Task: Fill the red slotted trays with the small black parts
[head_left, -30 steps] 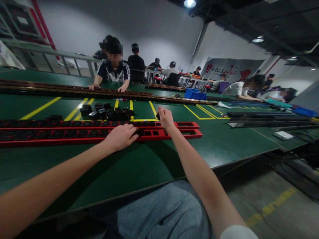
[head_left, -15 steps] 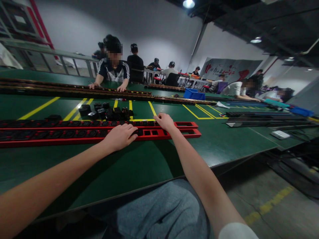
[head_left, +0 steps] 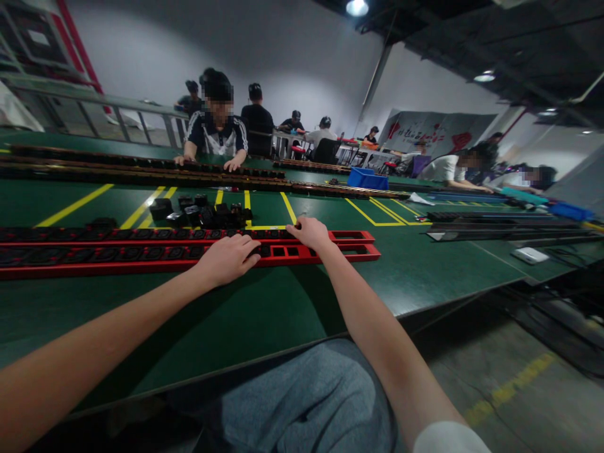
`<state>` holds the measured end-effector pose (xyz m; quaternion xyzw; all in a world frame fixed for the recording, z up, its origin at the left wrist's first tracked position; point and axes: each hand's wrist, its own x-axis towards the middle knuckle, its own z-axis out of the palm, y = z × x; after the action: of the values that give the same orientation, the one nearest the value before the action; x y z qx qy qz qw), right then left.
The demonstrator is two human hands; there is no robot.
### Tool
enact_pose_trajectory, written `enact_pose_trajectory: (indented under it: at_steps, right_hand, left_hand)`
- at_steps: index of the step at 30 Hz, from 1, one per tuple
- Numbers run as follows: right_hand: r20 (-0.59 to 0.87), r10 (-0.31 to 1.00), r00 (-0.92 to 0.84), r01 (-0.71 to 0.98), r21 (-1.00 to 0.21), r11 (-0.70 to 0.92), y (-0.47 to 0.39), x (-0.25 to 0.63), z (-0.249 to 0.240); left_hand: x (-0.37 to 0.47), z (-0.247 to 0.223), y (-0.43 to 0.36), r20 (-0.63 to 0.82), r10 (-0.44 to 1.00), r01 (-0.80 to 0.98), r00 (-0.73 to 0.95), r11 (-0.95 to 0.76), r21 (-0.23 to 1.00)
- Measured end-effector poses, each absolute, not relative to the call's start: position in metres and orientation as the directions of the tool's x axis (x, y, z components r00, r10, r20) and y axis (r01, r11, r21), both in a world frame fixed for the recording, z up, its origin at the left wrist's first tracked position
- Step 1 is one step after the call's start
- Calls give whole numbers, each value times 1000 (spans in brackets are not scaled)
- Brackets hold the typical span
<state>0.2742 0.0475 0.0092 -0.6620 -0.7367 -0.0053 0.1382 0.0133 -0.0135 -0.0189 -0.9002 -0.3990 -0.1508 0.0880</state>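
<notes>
Right hand (head_left: 309, 233) has dropped to far red rail (head_left: 369, 237) on green desk (head_left: 401, 267); black part now hidden, probably at a slot. Left hand (head_left: 230, 258) rests over near red rail (head_left: 374, 255). Both grips: cannot tell.

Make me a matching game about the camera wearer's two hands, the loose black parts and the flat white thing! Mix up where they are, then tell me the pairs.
Things:
1. left hand
2. right hand
3. loose black parts
4. flat white thing

Places:
A. at the farther red rail
B. toward the right of the green table
C. clustered beyond both red rails
D. at the nearer red rail

Pairs: 1-D, 2-A, 3-C, 4-B
</notes>
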Motion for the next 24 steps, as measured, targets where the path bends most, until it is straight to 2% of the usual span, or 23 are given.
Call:
enact_pose_trajectory:
  at_steps: [24]
  right_hand:
    - [170, 979, -115, 978, -152, 141, 47, 275, 8]
  left_hand:
    - [15, -20, -14, 323, 705, 760, 631, -645, -78]
